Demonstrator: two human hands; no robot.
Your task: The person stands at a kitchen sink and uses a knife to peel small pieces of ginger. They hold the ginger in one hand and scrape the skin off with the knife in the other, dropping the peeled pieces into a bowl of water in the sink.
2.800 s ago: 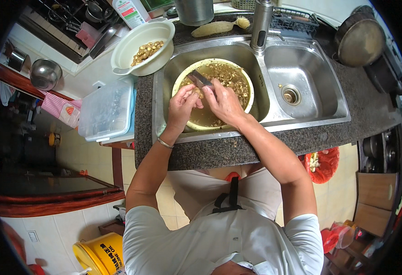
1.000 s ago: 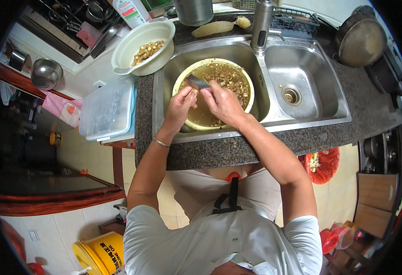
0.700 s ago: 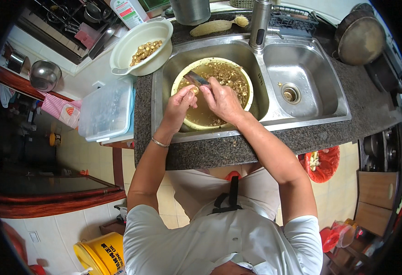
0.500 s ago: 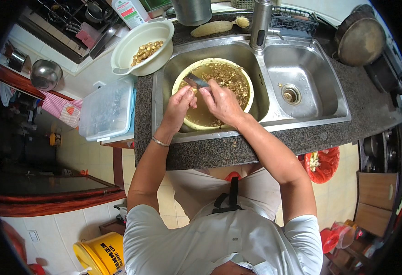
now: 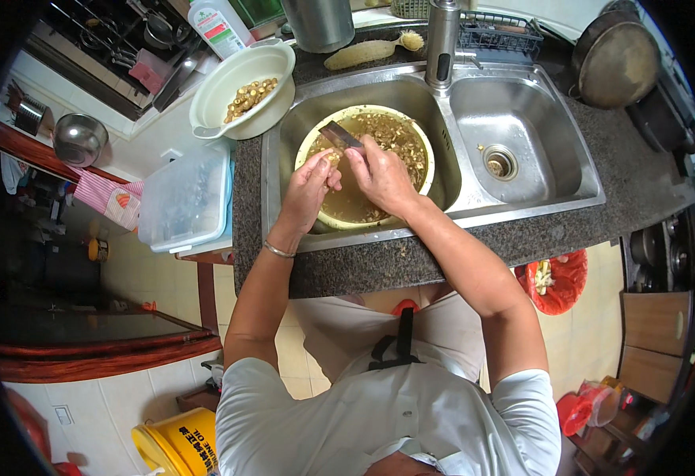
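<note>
My right hand [image 5: 384,181] grips a knife [image 5: 338,134], its flat dark blade pointing up and to the left. In my left hand [image 5: 306,192], pinched between thumb and fingers, is a small pale-yellow piece of food [image 5: 332,159], just below the blade. Its exact kind is too small to make out. Both hands are over a pale yellow basin [image 5: 300,151] in the left sink bowl. Murky brown water [image 5: 355,194] fills the basin, with many brown and cream scraps [image 5: 399,143] floating in it.
A white-green bowl [image 5: 206,111] with small tan pieces [image 5: 248,99] stands at the sink's left corner. Behind the sink are the faucet [image 5: 442,47], a loofah-like brush [image 5: 361,53] and a metal pot [image 5: 318,24]. A red-lined bin [image 5: 565,285] sits below the counter [image 5: 363,270].
The knife blade has tilted, showing more of its flat side, and its tip has risen a little. Both hands remain close together over the basin.
</note>
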